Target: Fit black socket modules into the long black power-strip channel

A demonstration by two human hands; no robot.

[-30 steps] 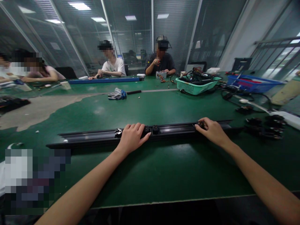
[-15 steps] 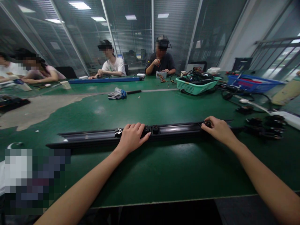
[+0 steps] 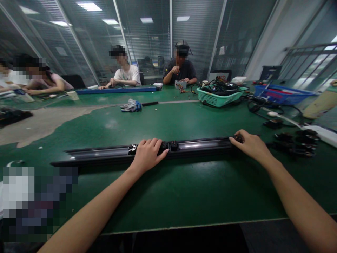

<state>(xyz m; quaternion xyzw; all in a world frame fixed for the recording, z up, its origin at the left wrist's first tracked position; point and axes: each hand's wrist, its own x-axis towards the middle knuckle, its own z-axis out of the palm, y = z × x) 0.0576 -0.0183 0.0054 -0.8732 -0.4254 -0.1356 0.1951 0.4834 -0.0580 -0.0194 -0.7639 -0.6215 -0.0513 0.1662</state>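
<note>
A long black trough-shaped rail [image 3: 97,152] lies across the green table in front of me. My left hand [image 3: 146,155] is closed over its middle, fingers on the far side and thumb on the near side. Just left of that hand a black part with shiny metal [image 3: 132,149] sits in the channel. To its right, a black socket module [image 3: 174,145] stands in the rail. My right hand [image 3: 250,147] pinches another black module [image 3: 239,139] at the rail's right end, and fingers partly cover it.
Several loose black modules [image 3: 306,142] lie at the right. Farther back are a green basket [image 3: 219,97] full of cables, a blue basket [image 3: 286,95] and a grey-blue glove [image 3: 131,105]. Co-workers sit along the far side, one by a long blue bar [image 3: 118,90].
My right hand has slid a little to the right along the rail, with the black module in its fingers. My left hand keeps its place.
</note>
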